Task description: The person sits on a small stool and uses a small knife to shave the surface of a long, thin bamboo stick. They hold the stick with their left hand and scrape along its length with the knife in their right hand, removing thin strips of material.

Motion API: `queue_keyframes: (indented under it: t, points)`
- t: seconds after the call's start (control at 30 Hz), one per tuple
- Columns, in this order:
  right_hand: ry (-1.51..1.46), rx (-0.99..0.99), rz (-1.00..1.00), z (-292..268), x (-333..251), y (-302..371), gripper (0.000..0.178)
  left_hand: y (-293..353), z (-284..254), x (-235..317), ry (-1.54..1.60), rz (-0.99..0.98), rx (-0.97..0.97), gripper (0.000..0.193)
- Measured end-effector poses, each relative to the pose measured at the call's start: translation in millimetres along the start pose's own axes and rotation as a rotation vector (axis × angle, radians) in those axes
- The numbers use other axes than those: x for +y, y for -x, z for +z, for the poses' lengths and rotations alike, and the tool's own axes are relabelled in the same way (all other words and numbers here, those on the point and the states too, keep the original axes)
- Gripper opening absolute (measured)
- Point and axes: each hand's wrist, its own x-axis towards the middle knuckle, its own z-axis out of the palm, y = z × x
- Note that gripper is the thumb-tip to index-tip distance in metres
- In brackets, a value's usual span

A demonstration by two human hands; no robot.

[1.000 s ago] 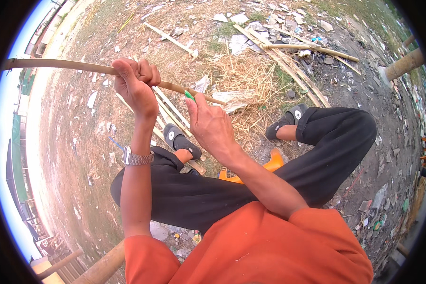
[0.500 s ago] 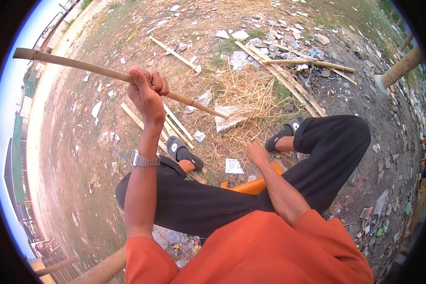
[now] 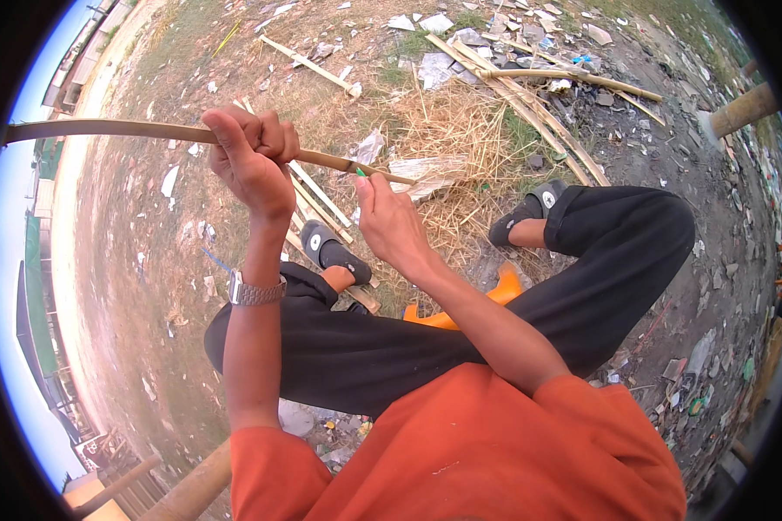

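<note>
My left hand [image 3: 256,161] is closed round a long bamboo strip [image 3: 130,129], which reaches past the left rim on one side and slants down to the straw on the other. The strip bows slightly. My right hand [image 3: 391,217] is closed just below the strip's lower part, with a small green tip [image 3: 361,172] showing at its fingers against the strip. The rest of what it holds is hidden. Beyond the strip's far end lie a pale crumpled sheet [image 3: 430,172] and loose straw shavings [image 3: 460,130].
Several split bamboo strips [image 3: 530,117] lie ahead on the littered ground, and others [image 3: 321,208] beside my left foot. An orange curved plastic piece [image 3: 504,285] shows between my legs. A round pole [image 3: 743,111] stands at the right; a thick pole [image 3: 191,486] is at lower left.
My right hand has risen from between my knees, up and left to the bamboo strip. My left hand and the strip have shifted slightly left, and the strip's angle is flatter.
</note>
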Motion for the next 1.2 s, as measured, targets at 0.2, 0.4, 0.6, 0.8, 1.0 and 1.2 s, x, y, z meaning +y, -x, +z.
queue_keyframes:
  t: [0.2,0.4,0.6,0.8,1.0,1.2]
  points:
    - [0.153,0.01,0.075,12,32,-8,0.043,1,1,0,-0.04,0.012,0.006,0.055]
    - [0.076,0.068,0.203,24,145,3,0.042,-2,13,-2,-0.065,0.02,-0.039,0.053]
    - [-0.086,0.018,0.052,2,30,-4,0.043,1,8,-4,-0.05,-0.001,-0.062,0.053]
    - [-0.058,-0.058,0.093,3,46,-7,0.043,0,-2,-2,-0.055,-0.015,-0.008,0.053]
    - [0.001,0.07,0.145,26,102,-24,0.044,-3,4,-2,-0.043,-0.017,-0.043,0.053]
    - [-0.063,0.054,0.107,29,85,-16,0.041,5,8,-1,-0.055,-0.031,-0.081,0.053]
